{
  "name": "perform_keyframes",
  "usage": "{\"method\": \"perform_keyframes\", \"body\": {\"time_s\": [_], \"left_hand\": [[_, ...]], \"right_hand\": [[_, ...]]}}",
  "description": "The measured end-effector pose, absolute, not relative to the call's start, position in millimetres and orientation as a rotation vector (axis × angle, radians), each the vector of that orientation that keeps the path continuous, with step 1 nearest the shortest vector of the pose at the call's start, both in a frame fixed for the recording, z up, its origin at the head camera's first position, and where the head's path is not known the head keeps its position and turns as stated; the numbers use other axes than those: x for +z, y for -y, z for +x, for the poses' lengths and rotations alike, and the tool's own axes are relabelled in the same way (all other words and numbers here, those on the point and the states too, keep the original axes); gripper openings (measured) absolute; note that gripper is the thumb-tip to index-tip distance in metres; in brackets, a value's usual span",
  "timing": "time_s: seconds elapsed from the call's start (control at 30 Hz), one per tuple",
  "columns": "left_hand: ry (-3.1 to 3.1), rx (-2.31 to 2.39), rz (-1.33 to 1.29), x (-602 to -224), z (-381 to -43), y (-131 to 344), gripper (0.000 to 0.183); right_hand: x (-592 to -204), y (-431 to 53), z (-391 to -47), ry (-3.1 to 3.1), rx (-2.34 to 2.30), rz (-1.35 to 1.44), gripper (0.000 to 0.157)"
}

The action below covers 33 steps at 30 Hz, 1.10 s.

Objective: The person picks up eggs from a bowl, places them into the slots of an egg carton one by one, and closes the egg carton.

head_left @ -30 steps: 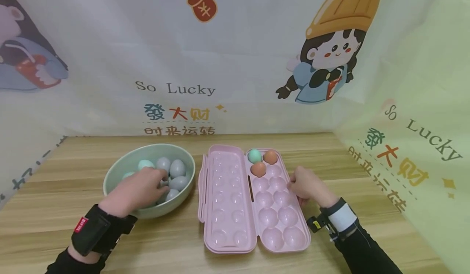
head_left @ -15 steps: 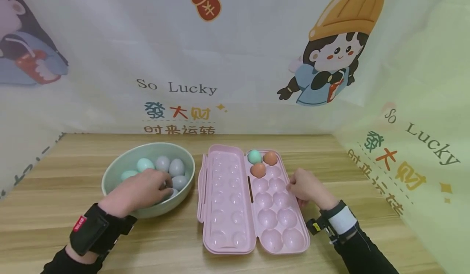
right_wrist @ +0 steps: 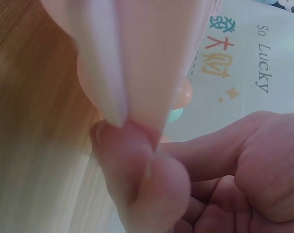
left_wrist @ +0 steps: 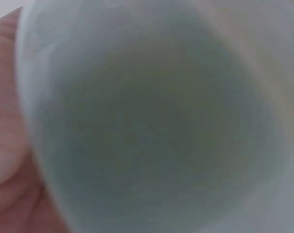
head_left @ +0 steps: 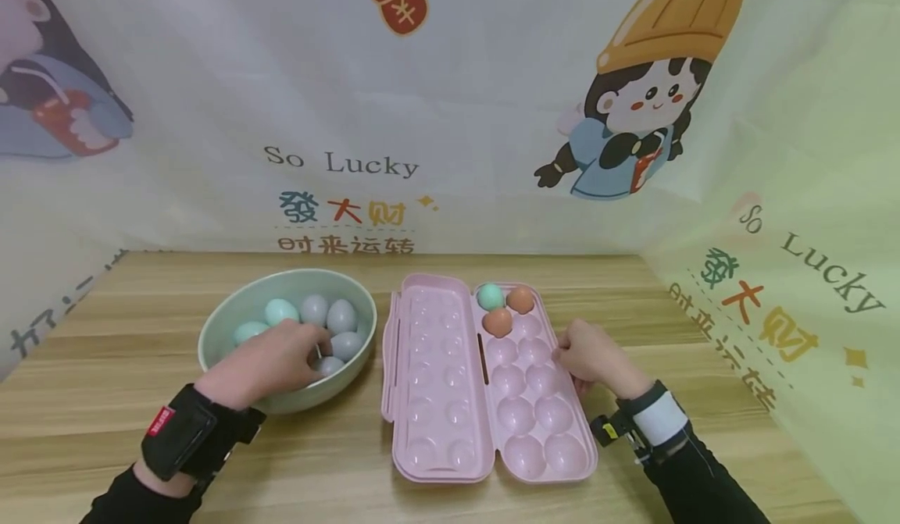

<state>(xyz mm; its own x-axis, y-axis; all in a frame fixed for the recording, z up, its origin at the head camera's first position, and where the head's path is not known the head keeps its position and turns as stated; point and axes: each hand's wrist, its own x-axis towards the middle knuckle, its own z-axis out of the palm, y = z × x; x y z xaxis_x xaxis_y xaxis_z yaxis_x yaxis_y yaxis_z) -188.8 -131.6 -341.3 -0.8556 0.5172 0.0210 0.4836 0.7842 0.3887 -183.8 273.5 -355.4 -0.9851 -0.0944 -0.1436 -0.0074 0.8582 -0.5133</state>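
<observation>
My left hand [head_left: 281, 356] reaches down into a pale green bowl [head_left: 218, 313] of eggs. Its fingertips are among grey-blue eggs [head_left: 341, 317], and whether they pinch one is hidden. Mint eggs [head_left: 281, 311] lie at the bowl's far left side. In the left wrist view, the blurred bowl [left_wrist: 152, 131] fills most of the picture. My right hand [head_left: 591, 356] pinches the right rim of an opened pink egg carton [head_left: 485, 461]. A mint egg [head_left: 490, 297] and two brown eggs [head_left: 520, 300] sit in its far cups. The right wrist view shows thumb and finger on the rim.
The carton's lid [head_left: 439, 399] lies flat on its left, between the bowl and the cups. All stands on a wooden table [head_left: 316, 461]. A printed cloth [head_left: 478, 118] rises behind the table and along both sides.
My left hand's fingers have shifted slightly among the grey-blue eggs, and more of a near egg shows. The right hand keeps its grip on the carton. The head view has tilted slightly.
</observation>
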Motion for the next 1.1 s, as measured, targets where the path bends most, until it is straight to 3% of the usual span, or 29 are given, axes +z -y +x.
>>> {"method": "perform_keyframes", "body": {"time_s": [0.73,1.1], "left_hand": [[-2.895,0.574,0.768,-344.5,-192.2,125.2,0.024],[-2.918,0.553,0.868,-345.3,-193.7,130.7,0.019]], "right_hand": [[-351.6,-276.8,-182.1,-2.882,-0.778,-0.15,0.024],[-353.3,-275.0,-185.1,-2.868,-0.775,-0.139,0.024]]}}
